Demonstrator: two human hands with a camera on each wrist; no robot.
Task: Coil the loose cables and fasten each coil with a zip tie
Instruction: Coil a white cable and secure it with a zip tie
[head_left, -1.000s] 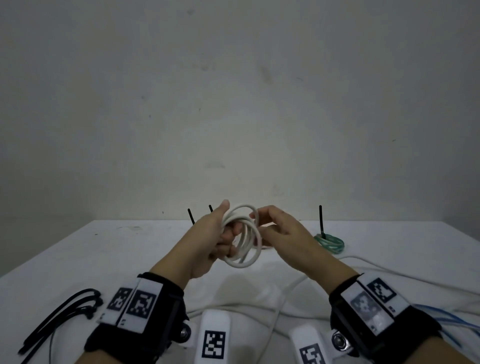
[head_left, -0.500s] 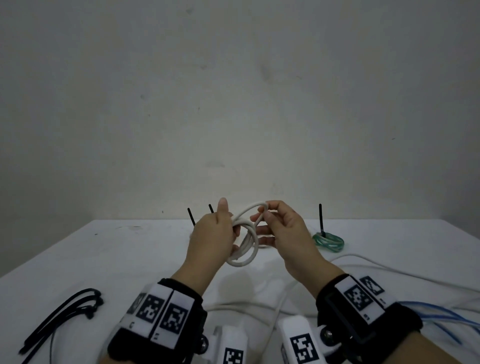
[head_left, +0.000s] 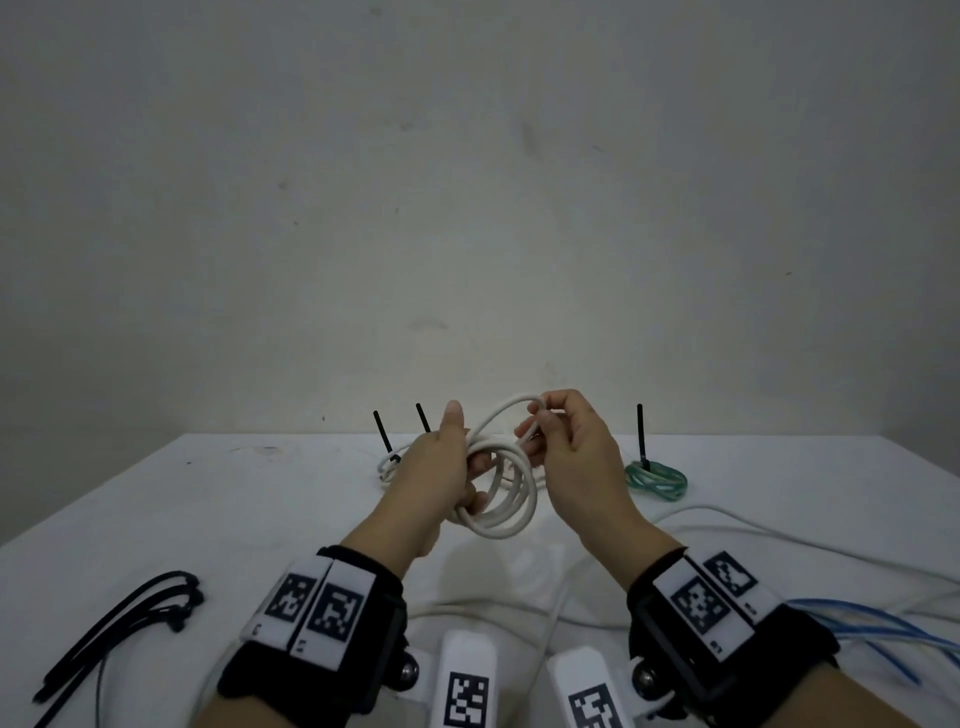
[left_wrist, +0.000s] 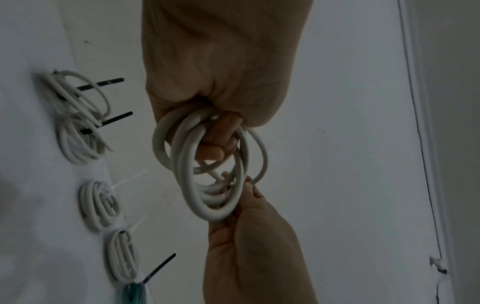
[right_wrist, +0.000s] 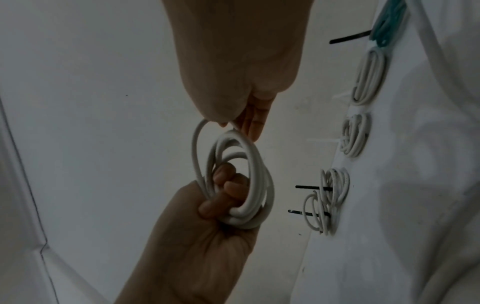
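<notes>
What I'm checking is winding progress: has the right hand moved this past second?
Yes, slightly upward: the right hand now tops the black zip tie on the green coil.

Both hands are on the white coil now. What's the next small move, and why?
Probably lay the loop the right hand pinches onto the white coil gripped by the left hand. That loop stands above the others, and loose white cable trails on the table.

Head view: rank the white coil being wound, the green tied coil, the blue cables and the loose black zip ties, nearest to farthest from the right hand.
1. White coil: touching the right hand, which pinches its top loop.
2. Green tied coil: just right of that hand, near the table's back edge.
3. Blue cables: near right, past the right wrist.
4. Loose black zip ties: far across, near left.
</notes>
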